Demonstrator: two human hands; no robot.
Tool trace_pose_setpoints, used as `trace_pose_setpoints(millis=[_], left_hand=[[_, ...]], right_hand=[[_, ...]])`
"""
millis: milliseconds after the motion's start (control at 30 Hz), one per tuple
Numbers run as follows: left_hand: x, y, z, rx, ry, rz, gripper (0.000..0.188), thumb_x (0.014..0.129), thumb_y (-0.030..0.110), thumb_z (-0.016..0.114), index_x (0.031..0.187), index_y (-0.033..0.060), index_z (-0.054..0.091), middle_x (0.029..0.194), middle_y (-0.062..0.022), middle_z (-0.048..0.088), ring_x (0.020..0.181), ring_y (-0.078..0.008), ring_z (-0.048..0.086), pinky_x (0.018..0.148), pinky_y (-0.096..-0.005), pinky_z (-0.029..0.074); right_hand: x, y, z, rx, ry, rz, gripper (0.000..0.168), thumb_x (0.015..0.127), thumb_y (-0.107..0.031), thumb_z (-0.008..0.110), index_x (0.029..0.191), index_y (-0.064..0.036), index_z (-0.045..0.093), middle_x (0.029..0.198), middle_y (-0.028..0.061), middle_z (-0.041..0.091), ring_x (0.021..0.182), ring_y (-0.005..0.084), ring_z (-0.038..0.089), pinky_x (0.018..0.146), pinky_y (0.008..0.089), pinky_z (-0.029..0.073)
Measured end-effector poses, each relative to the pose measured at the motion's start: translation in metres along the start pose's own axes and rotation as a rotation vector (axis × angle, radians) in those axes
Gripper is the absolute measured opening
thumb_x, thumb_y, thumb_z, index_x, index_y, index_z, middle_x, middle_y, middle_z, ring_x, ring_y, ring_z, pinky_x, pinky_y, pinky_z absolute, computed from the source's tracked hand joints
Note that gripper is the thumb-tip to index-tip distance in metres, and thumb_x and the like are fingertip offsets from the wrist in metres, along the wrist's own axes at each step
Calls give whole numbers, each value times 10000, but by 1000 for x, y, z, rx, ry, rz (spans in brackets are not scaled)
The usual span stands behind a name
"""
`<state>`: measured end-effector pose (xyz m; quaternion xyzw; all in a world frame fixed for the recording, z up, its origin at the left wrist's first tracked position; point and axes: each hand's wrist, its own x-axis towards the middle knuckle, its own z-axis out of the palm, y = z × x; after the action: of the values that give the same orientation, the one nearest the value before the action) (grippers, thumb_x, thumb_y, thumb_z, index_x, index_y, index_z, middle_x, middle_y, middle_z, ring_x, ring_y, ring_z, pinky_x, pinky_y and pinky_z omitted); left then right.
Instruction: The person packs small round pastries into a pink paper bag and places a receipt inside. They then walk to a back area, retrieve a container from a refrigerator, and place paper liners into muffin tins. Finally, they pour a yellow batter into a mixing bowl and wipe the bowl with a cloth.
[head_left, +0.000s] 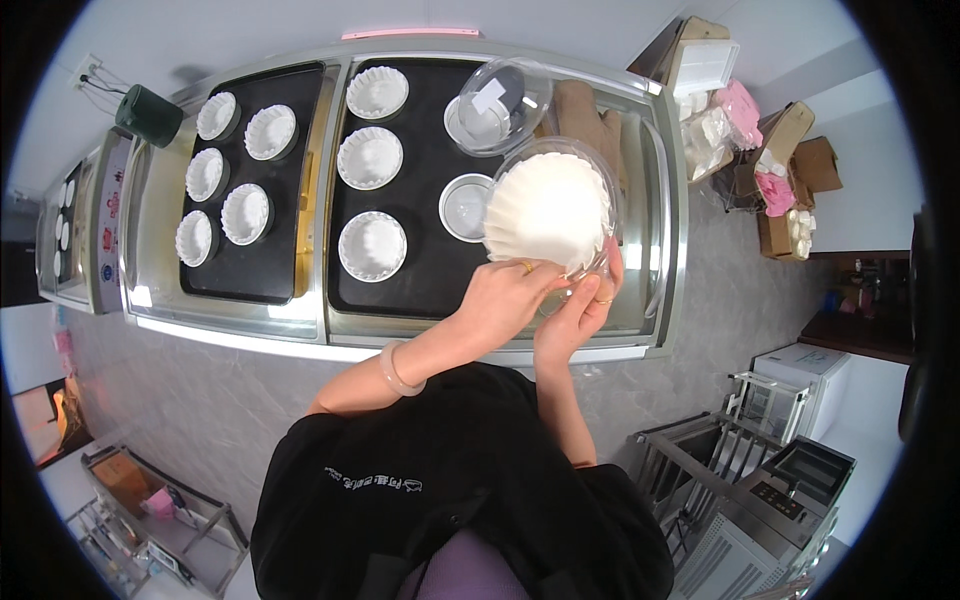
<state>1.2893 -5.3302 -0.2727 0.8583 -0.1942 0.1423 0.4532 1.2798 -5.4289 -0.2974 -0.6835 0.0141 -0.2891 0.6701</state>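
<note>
A stack of white fluted paper liners (551, 210) in a clear plastic container fills the space above my hands. My right hand (592, 300) holds the container's near edge from the right. The fingers of my left hand (514, 296) pinch at the near rim of the stack. Just beyond lies a clear round plastic lid (517, 94), partly over a round metal pan (465, 124). Another bare round pan (463, 208) stands left of the stack. Three lined pans, one of them nearest me (373, 246), stand along the left of the black tray (420, 296).
On the left, a second black tray (240, 281) bears several lined pans (246, 214). Both trays rest on a glass-topped chest freezer (487, 352). A dark green cylinder (148, 115) stands at its far left corner. Brown cloth mitts (581, 112) lie beyond the stack.
</note>
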Motion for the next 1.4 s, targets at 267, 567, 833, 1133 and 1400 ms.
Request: trace_pose_setpoints(millis=[267, 567, 833, 1133, 1400], left_hand=[[13, -16, -5, -331, -23, -356, 150, 701, 129, 706, 658, 11, 623, 540, -77, 564, 480, -92, 520, 445, -224, 394], [78, -79, -57, -620, 516, -465, 100, 751, 72, 675, 726, -13, 627, 678, -22, 626, 628, -39, 542, 487, -202, 422], [126, -244, 41, 388, 189, -132, 93, 729, 164, 638, 718, 78, 606, 653, -97, 605, 561, -260, 583, 483, -334, 450], [124, -311, 88, 435, -92, -164, 305, 734, 358, 619, 924, 120, 609, 1017, -112, 567, 968, -276, 520, 802, -403, 434], [145, -337, 118, 791, -457, -441, 720, 594, 389, 730, 1222, 254, 404, 1301, -115, 292, 1145, -327, 326, 821, -509, 400]], right_hand=[[3, 11, 5, 179, 54, 261, 283, 941, -185, 345, 1124, 5, 448, 1285, 70, 360, 1145, 158, 386, 950, 332, 311], [43, 47, -76, 150, 337, 554, 438, 918, -305, 423, 1288, -85, 348, 1261, 50, 393, 1067, 164, 417, 903, 368, 353], [93, 41, -100, 38, 445, 391, 402, 948, -270, 338, 1275, -36, 348, 1270, 122, 383, 1137, 227, 397, 951, 402, 346], [109, 61, -87, -1, 431, 420, 423, 943, -261, 347, 1287, -16, 331, 1300, 117, 355, 1191, 233, 361, 993, 383, 311], [117, 72, -85, 71, 369, 410, 365, 944, -237, 353, 1234, -18, 383, 1328, 106, 334, 1180, 205, 363, 979, 359, 314]])
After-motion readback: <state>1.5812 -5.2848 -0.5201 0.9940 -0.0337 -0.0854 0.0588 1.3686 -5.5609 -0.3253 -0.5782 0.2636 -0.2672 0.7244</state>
